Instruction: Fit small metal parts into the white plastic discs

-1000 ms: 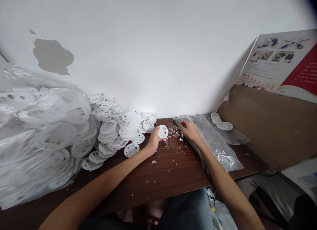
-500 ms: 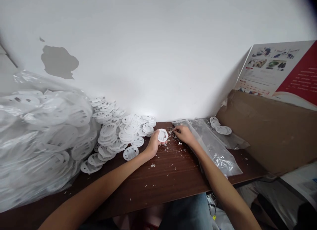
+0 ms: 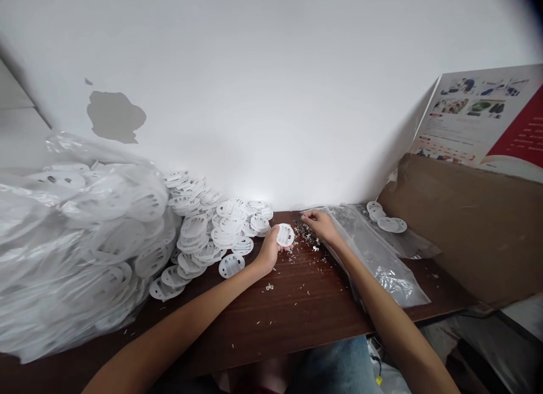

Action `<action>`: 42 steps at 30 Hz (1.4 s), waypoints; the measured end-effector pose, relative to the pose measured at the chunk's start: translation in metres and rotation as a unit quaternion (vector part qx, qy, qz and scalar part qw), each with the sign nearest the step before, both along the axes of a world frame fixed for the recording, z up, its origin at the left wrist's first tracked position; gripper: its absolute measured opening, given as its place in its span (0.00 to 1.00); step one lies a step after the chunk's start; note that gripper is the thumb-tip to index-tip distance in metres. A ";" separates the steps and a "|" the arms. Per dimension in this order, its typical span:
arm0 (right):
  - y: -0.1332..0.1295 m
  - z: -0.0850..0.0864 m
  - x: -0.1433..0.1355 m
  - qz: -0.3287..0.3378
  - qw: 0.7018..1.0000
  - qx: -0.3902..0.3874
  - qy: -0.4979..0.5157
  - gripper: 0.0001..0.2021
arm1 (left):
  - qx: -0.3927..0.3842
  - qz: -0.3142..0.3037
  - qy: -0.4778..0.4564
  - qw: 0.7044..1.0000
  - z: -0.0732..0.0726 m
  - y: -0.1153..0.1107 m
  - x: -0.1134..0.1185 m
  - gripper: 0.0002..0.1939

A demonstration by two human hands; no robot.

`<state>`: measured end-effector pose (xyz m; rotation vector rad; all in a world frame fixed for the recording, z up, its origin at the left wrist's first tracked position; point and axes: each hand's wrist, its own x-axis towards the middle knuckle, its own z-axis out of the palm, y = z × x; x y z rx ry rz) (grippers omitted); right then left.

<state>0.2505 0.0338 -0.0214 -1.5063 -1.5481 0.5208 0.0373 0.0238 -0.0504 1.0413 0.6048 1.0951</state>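
Between thumb and fingers of the left hand point(image 3: 268, 253), one white slotted disc point(image 3: 285, 235), pinched at its edge. Right hand point(image 3: 322, 225): fingertips drawn together beside small metal pieces point(image 3: 306, 232); cannot tell whether they pinch one. Heaped discs point(image 3: 195, 227) left of left fingers; plastic bag point(image 3: 369, 258) right of right fingers.

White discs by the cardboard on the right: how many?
4 visible, overlapping on clear plastic beside the cardboard: two rear discs, two front discs. More may be hidden beneath.
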 end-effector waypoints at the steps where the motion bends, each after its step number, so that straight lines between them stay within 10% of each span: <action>1: -0.003 0.001 -0.001 0.012 0.997 -0.006 0.074 0.15 | -0.002 -0.002 0.004 1.000 0.001 0.000 -0.001 0.26; 8: -0.030 0.013 -0.025 0.099 0.944 -0.029 0.313 0.16 | 0.007 -0.016 0.014 1.000 0.008 -0.005 -0.003 0.26; 37: -0.048 0.013 -0.057 0.078 0.986 0.142 0.037 0.05 | 0.010 -0.054 0.027 0.998 0.018 -0.011 -0.003 0.25; 42: -0.042 0.009 -0.051 0.096 0.989 0.079 0.084 0.18 | 0.003 -0.064 0.044 0.997 0.022 -0.013 -0.003 0.28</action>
